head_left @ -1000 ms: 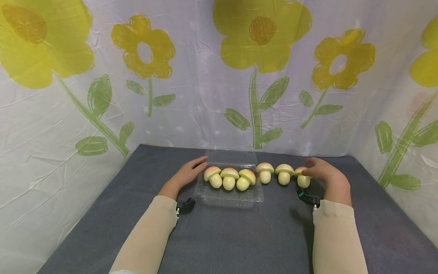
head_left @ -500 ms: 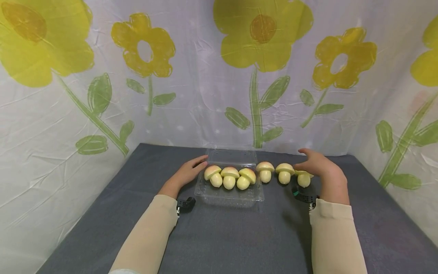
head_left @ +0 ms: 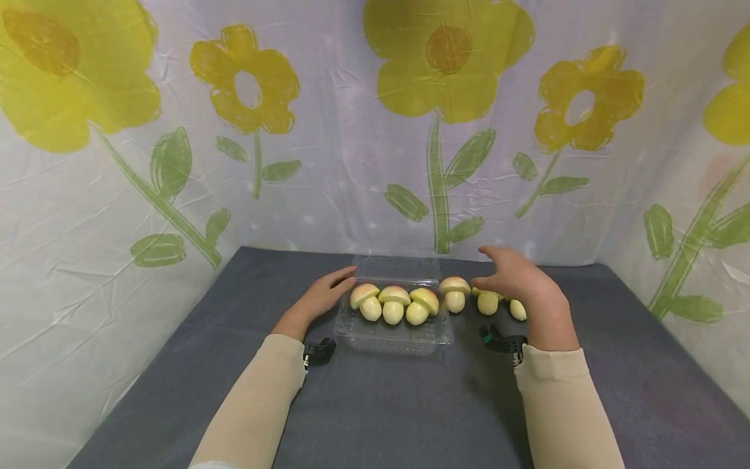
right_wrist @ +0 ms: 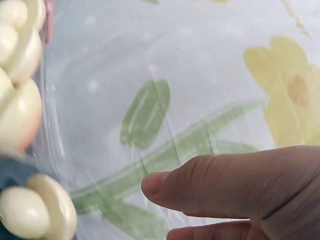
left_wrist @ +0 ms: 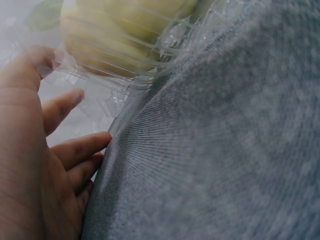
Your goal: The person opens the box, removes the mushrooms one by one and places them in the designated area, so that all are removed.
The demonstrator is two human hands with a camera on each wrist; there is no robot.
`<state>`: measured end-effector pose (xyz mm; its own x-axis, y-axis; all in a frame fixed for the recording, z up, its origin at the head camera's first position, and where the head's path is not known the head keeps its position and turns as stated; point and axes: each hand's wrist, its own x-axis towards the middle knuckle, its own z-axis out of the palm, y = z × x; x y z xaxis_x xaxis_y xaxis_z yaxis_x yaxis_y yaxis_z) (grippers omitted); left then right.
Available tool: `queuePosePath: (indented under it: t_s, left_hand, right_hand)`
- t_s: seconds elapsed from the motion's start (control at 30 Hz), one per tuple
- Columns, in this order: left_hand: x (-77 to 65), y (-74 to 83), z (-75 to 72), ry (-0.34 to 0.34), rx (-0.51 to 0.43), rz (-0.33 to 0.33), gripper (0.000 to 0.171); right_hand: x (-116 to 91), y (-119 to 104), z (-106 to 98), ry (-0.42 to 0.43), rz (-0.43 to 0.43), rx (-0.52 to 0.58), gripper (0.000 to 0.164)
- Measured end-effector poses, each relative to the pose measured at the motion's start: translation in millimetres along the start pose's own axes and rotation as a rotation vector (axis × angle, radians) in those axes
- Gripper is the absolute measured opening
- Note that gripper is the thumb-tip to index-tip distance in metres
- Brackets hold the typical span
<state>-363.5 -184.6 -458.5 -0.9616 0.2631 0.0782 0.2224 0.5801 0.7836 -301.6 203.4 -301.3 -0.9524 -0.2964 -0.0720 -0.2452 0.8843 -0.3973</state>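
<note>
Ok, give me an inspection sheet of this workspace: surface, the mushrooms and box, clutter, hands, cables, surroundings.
Surface: dark cloth.
Job's things: clear box, lid open, holding three mushrooms; three loose mushrooms lie to its right, two partly hidden by the right hand.
Clutter: nothing seen.
Hands: left hand at the box's left edge; right hand over the loose mushrooms, holding nothing.
Cables: nothing seen.
Surroundings: pale curtain printed with yellow flowers.

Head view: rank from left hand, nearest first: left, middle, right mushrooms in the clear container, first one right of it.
1. Left mushroom: left end of container, by left hand.
2. Middle mushroom: container's centre.
3. Right mushroom: container's right end.
4. Outside mushroom: just right of container.
</note>
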Motion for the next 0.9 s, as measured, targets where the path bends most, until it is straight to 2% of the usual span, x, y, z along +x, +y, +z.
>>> queuePosePath:
  t_s: [0.3,0.53,0.77,0.9]
  left_hand:
    - [-0.8,0.1,0.4,0.008,0.004,-0.005,0.067]
    - [-0.5,0.2,1.0,0.010,0.016,0.001,0.068]
    - [-0.9,1.5,0.3,0.008,0.014,0.002,0.068]
    - [-1.5,1.8,-0.1,0.009,0.014,0.001,0.066]
  right_hand:
    - [9,-31,24,-0.056,-0.071,0.012,0.075]
    - [20,-49,46,-0.094,-0.119,-0.135,0.073]
    - [27,-57,63,-0.114,-0.156,-0.211,0.069]
    - [32,-60,73,-0.105,-0.158,-0.300,0.063]
